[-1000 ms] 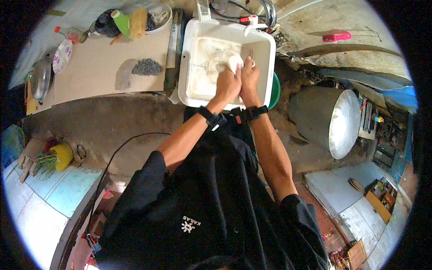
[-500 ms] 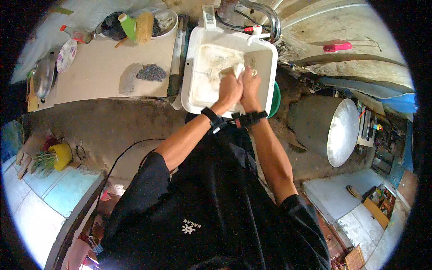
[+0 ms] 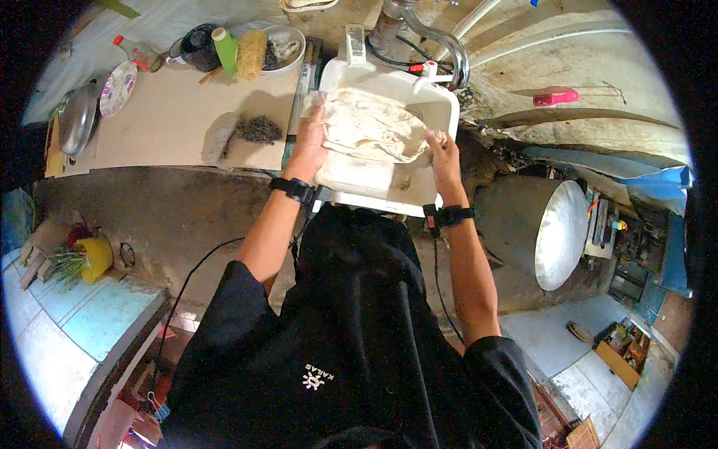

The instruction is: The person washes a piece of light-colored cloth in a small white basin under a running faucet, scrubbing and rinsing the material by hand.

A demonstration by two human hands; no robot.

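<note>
"Left hand (image 3: 310, 146) and right hand (image 3: 444, 156): state, quick?"

"Both mine, both grasping. Left has the left end of an off-white cloth (image 3: 370, 127); blurry there, finger positions fuzzy. Right pinches the opposite end between thumb and fingers."

"Where's the cloth?"

"Spread between my two hands, wrinkled, over the white sink (image 3: 363, 183). Can't tell whether its underside touches the basin. Left hand's by the sink's left rim, right hand near the right rim."

"Around the sink?"

"White tap (image 3: 423, 71) with a red handle, far right corner. Curved metal pipe (image 3: 455, 49) just beside it."

"Table?"

"Off to my left. Beige table (image 3: 164, 112), dark wiry scouring pad (image 3: 258, 131) toward its right edge. Along the back: green bottle (image 3: 226, 49), loofah (image 3: 251, 56), white bowl (image 3: 301, 52) with stuff in it, contents unclear. Left end: floral plate (image 3: 118, 88), shiny metal bowl (image 3: 78, 120) beside it."

"Right side?"

"Big round metal vessel (image 3: 561, 236), past my right forearm. Farther off, something pink (image 3: 556, 97), too small to identify."

"On you?"

"Black T-shirt (image 3: 359, 322), black wrist straps (image 3: 293, 190), one per wrist."
</note>
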